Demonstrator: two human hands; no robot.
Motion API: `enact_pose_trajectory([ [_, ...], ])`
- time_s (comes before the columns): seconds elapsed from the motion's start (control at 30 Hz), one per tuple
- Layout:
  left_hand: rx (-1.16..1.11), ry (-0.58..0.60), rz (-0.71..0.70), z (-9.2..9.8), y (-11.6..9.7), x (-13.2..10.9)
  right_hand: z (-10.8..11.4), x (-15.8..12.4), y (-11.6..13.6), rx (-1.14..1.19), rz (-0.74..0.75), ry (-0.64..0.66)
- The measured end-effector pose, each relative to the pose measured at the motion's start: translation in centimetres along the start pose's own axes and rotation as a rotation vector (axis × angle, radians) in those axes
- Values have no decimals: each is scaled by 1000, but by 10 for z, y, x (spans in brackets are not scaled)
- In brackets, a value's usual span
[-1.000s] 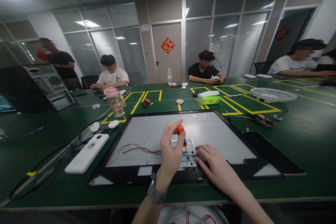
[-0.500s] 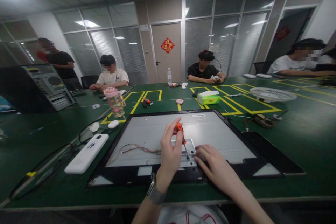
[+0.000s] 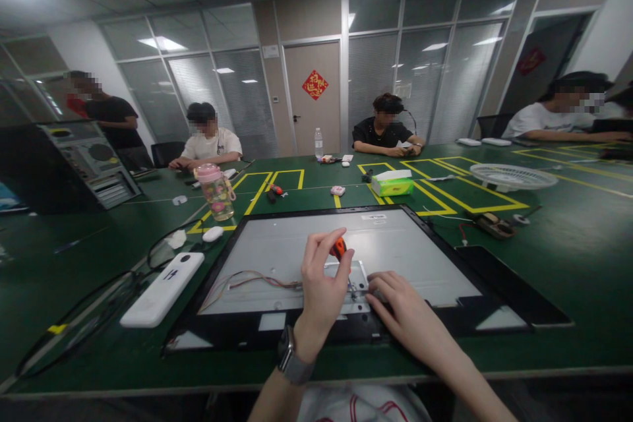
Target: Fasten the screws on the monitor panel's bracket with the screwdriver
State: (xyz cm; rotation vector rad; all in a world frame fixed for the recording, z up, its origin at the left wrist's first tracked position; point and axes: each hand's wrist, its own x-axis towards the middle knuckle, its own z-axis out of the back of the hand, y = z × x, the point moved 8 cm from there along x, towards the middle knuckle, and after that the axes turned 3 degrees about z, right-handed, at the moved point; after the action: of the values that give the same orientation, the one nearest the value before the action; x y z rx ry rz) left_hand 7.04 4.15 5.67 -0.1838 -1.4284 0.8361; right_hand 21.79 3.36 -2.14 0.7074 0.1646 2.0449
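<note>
Ideally, the left hand [image 3: 320,271], fingers pinching the screwdriver [image 3: 339,248], should hold it square to the plate [image 3: 359,269] below them; the right hand [image 3: 406,308], its grip unclear, should steady the plate's edge beside its fingers.

The left hand [image 3: 324,270] and its screwdriver [image 3: 339,248] are blocking the way down onto the metal plate [image 3: 360,271]; the right hand [image 3: 403,306] is obstructing its right side. The flat grey panel [image 3: 413,250] is leaving passage beyond both hands, wires [image 3: 270,279] are lying low at left, and a bottle [image 3: 216,195] is standing near the far left corner.
</note>
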Motion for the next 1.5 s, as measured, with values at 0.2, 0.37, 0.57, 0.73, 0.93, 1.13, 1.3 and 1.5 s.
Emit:
enact_pose_trajectory([
  [0.2, -19, 101, 6, -8, 2, -1, 3, 0, 1, 3, 20, -41],
  [0.37, 47, 19, -18, -3, -1, -1, 2, 0, 0, -6, 22, -49],
  [0.57, 61, 28, -21, -4, 0, -1, 2, 0, -1, -14, 13, -32],
  [0.73, -141, 134, 53, -12, 10, -4, 4, 0, 2, -16, 31, -55],
  [0.93, -339, 83, 258, -7, 22, -3, 3, -1, 1, -20, 24, -58],
  [1.13, -409, 103, 289, -7, 20, 0, 4, -1, 1, -9, 26, -64],
  [1.3, -337, 55, 279, -4, 23, -1, 2, -1, 0, 0, 8, -36],
  [1.5, -349, 67, 257, -4, 22, -3, 2, -1, -1, -7, 20, -53],
])
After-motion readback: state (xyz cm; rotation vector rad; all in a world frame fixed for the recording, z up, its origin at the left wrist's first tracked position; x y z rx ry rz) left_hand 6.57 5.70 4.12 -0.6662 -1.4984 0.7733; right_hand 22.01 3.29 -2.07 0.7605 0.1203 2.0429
